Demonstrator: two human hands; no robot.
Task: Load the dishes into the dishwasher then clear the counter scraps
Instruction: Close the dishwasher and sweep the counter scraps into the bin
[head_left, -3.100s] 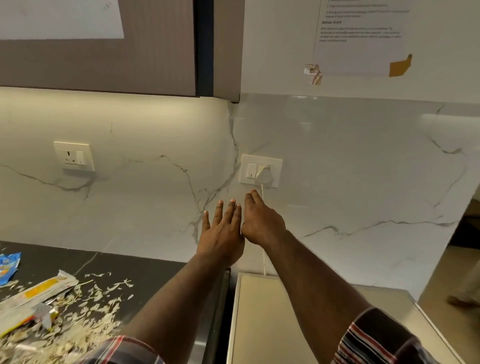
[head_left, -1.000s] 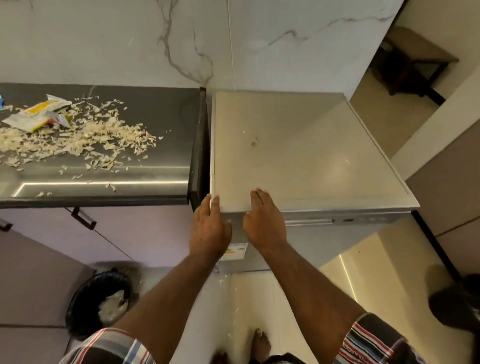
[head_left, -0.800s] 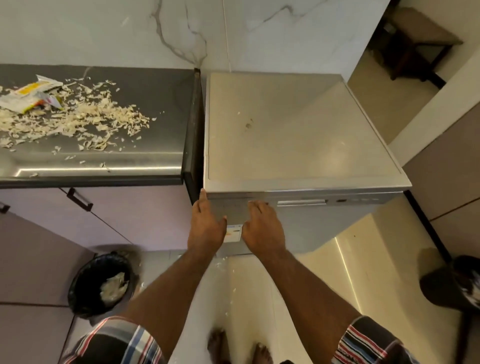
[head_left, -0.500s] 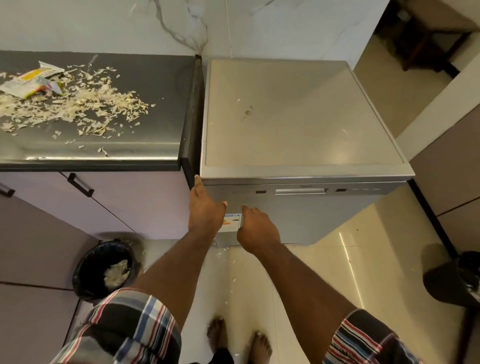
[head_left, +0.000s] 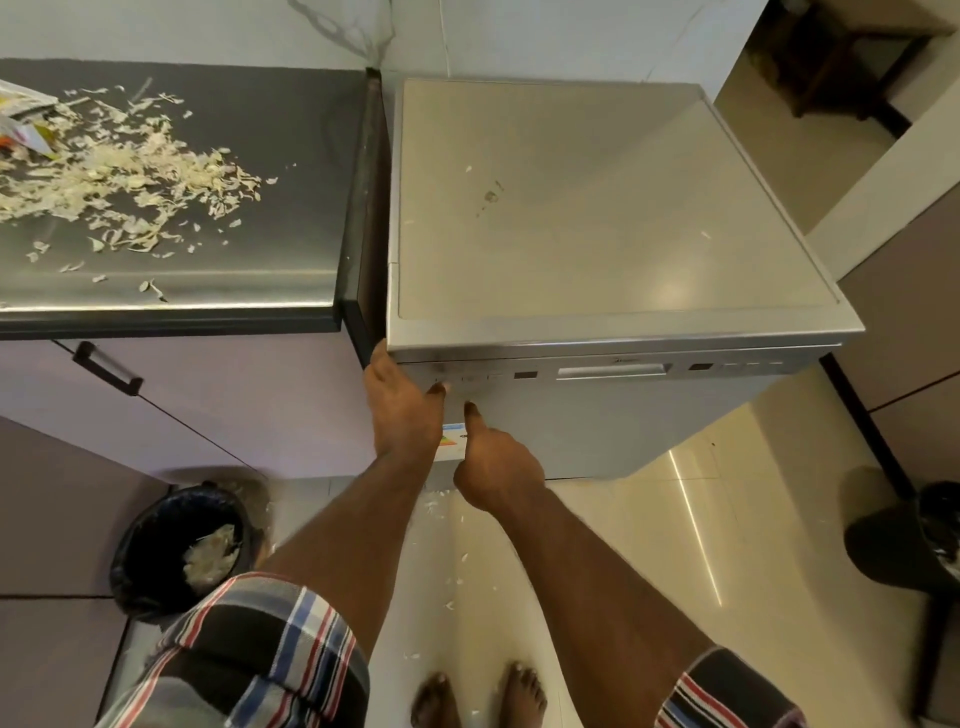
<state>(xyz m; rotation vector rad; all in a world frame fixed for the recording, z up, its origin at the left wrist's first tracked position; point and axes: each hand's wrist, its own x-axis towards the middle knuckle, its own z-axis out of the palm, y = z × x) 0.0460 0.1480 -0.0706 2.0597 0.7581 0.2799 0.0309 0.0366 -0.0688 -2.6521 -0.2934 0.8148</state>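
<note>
The silver dishwasher (head_left: 597, 208) stands closed to the right of the dark counter (head_left: 291, 130). Its control panel (head_left: 613, 371) runs along the top of the door. My left hand (head_left: 405, 410) lies flat against the panel's left end, thumb tip on a button and fingers at the door's left edge. Just below the panel, my right hand (head_left: 493, 467) has one digit stretched up toward it and the others curled, holding nothing. Pale vegetable scraps (head_left: 119, 176) are strewn over the left of the counter beside a torn wrapper (head_left: 21, 119). No dishes are in view.
A black bin (head_left: 182, 545) with scraps inside stands on the floor under the counter, left of my legs. Another dark bin (head_left: 924, 535) is at the right. A few scraps (head_left: 441, 499) lie on the tiles before the dishwasher. A cupboard handle (head_left: 106, 369) juts out below the counter.
My hands came down from the wall socket to the dishwasher's front edge, then onto its control panel. The right hand's fingers curled in, leaving one digit out.
</note>
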